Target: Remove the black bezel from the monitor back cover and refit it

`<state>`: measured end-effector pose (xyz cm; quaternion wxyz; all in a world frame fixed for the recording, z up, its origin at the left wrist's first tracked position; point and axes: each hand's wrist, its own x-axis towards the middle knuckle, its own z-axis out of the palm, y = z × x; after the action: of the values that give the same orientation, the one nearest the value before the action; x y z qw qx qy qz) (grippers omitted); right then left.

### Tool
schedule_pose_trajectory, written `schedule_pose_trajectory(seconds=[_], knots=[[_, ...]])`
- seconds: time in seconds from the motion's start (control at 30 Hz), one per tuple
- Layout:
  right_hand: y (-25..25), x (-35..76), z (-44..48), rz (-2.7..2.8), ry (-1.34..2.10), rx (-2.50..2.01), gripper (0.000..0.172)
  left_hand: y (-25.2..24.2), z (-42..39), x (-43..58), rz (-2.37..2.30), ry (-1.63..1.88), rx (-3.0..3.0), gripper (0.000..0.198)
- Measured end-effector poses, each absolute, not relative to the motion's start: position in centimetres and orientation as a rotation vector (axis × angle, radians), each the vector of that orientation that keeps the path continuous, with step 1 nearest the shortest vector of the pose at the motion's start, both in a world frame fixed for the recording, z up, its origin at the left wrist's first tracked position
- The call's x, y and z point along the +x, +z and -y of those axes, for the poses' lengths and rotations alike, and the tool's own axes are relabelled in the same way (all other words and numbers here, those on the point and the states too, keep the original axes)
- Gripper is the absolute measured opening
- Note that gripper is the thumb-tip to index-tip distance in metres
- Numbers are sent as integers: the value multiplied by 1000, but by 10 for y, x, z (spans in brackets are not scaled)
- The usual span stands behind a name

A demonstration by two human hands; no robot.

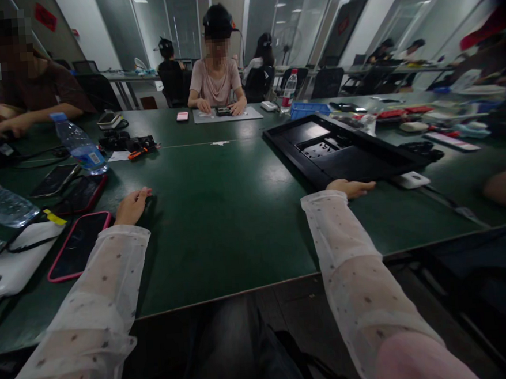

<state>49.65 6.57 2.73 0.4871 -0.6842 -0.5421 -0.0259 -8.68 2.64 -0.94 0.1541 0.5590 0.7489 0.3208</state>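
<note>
My left hand (133, 206) rests on the green table, holding nothing, with its fingers loosely stretched to the right. A phone with a pink edge (81, 245) lies beside that wrist. On the other side, my right hand (350, 188) is at the near edge of a large black rectangular panel (355, 162), its fingers stretched along the edge; they do not appear to wrap round it. The panel looks like a shallow shell with a raised rim and a rectangular recess. Sheer white sleeves cover both forearms.
Left of me are water bottles (81, 146), dark phones (55, 180) and a white device (21, 257). A person (217, 79) works across the table (211, 215) at a grey mat (252, 113). A blue basket (310, 110) and a white adapter-like box (412, 179) are near the panel.
</note>
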Motion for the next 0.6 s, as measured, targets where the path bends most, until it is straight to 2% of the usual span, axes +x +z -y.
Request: schedule_pose_trajectory(seconds=[0.1,0.3,0.5,0.6], knots=[[20,509,-58,1247,-29,-1691,56,-11,-27,-88,-2147,915,1620,54],[15,524,-79,393,-18,-1976,83,-5,-23,-82,-2167,894,1609,54],[18,520,-92,561,-211,-1796,86,-1,-21,-79,-2196,834,1613,56],[20,519,-92,864,-329,-1693,83,-2,-21,-81,-2208,800,1615,57]])
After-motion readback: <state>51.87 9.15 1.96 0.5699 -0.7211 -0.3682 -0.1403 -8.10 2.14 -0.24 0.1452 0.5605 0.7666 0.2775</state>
